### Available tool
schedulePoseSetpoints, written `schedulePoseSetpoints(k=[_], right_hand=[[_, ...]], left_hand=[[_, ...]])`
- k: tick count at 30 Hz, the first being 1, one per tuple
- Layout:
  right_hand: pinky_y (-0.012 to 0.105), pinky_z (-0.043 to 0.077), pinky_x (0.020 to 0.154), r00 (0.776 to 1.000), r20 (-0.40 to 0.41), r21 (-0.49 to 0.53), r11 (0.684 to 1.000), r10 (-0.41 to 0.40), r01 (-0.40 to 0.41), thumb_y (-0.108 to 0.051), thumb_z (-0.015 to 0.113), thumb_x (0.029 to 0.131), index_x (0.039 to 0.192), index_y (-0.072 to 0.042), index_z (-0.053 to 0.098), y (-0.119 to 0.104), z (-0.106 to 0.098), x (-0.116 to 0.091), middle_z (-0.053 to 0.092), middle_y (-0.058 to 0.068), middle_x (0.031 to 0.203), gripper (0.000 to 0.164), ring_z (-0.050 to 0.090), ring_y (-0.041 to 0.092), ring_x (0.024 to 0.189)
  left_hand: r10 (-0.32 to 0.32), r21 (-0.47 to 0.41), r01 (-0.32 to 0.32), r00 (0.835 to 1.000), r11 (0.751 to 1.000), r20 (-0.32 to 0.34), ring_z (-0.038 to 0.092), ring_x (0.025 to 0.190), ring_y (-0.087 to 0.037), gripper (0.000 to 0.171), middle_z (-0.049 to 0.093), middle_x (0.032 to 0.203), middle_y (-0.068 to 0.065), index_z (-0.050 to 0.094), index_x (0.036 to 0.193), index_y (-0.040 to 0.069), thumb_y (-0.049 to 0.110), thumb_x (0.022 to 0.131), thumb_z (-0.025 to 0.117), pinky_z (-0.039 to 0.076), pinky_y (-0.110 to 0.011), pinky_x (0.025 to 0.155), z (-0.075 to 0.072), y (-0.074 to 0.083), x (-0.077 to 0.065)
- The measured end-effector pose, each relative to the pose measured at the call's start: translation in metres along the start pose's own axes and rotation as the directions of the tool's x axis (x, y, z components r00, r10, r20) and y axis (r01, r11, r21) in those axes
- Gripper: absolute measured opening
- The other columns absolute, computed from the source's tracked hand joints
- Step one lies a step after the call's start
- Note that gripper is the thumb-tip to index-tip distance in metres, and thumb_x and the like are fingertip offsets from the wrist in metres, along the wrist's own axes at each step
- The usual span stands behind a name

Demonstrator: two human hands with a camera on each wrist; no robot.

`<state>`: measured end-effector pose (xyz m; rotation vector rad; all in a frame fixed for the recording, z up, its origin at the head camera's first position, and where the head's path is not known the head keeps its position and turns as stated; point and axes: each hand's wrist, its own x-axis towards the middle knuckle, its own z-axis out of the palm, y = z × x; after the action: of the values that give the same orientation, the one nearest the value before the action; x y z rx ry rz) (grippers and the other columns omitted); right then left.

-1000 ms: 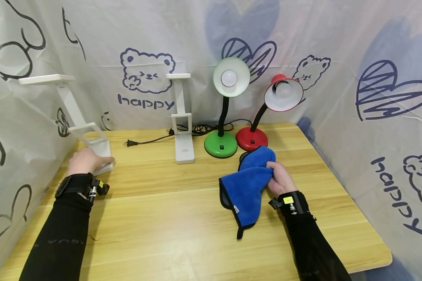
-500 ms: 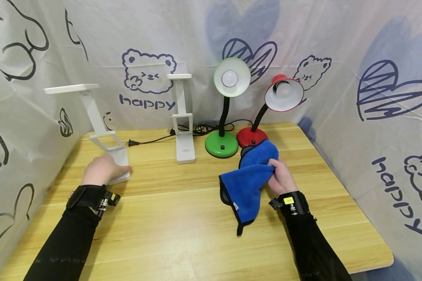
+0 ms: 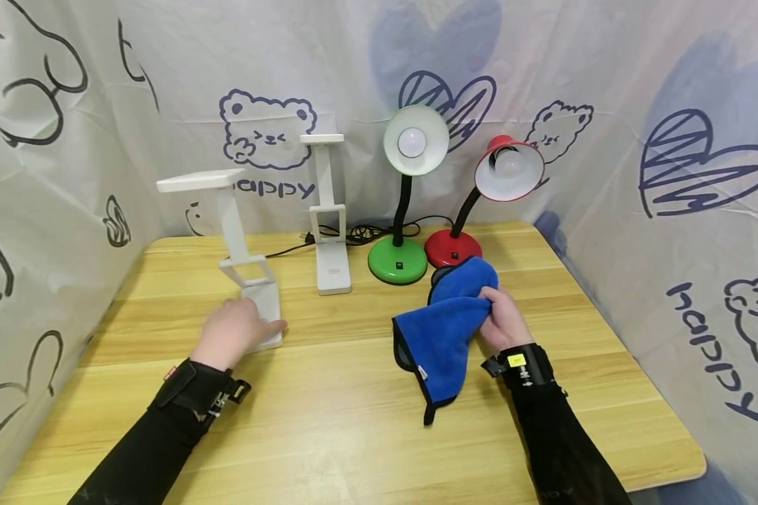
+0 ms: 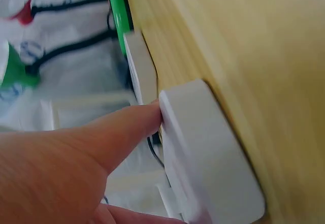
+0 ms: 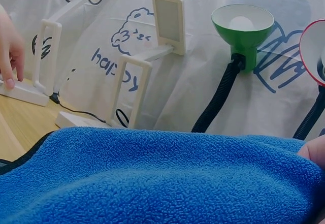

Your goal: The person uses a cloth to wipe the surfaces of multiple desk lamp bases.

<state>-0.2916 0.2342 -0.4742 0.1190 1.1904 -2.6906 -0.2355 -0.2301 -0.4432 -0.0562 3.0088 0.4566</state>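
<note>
My left hand [image 3: 236, 331] grips the base of a white folding desk lamp [image 3: 231, 223], left of the middle of the table. In the left wrist view the thumb presses on the side of the lamp's thick base [image 4: 213, 153], which sits close over the wood. The fingers' far side is mostly hidden. On the right, my right hand [image 3: 507, 322] pinches a blue microfiber cloth [image 3: 442, 340] with black edging. The cloth hangs folded down to the left, a small white tag at its border, and fills the lower right wrist view.
A second white desk lamp [image 3: 333, 270] stands behind, right of the held one. Beside it are a green gooseneck lamp [image 3: 396, 261] and a red gooseneck lamp [image 3: 451, 245], the cloth close before the red base. Black cords [image 3: 363, 233] lie at the back, along a printed curtain [image 3: 259, 63].
My left hand has slid the white desk lamp rightward and nearer to me, away from the left curtain. The right hand and the cloth have barely moved.
</note>
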Motion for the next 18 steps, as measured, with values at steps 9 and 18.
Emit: schedulePoseSetpoints(k=[9,18], right_hand=[[0.023,0.034,0.058,1.0,-0.03,0.004,1.0,0.01,-0.01,0.013,0.042,0.089,0.07,-0.014,0.036,0.001,0.002,0.001,0.036,-0.005,0.075,0.033,0.041,0.013,0.066],[0.022,0.046,0.082,0.998,-0.069,-0.015,1.0,0.001,-0.002,0.001,0.056,0.094,0.1,-0.011,0.048,0.002,0.001,0.001,0.046,-0.006,0.106,0.015,0.049,0.011,0.097]], left_hand=[[0.092,0.033,-0.091,0.996,0.995,-0.024,0.049,0.055,-0.02,0.054,0.053,0.065,-0.006,0.054,0.065,0.01,0.06,0.079,0.069,0.037,-0.031,0.043,0.021,0.051,-0.03],[0.256,0.082,-0.247,0.958,0.966,-0.131,0.047,0.052,-0.017,0.058,0.049,0.057,-0.002,0.047,0.052,0.013,0.059,0.078,0.071,0.036,-0.028,0.043,0.039,0.093,-0.037]])
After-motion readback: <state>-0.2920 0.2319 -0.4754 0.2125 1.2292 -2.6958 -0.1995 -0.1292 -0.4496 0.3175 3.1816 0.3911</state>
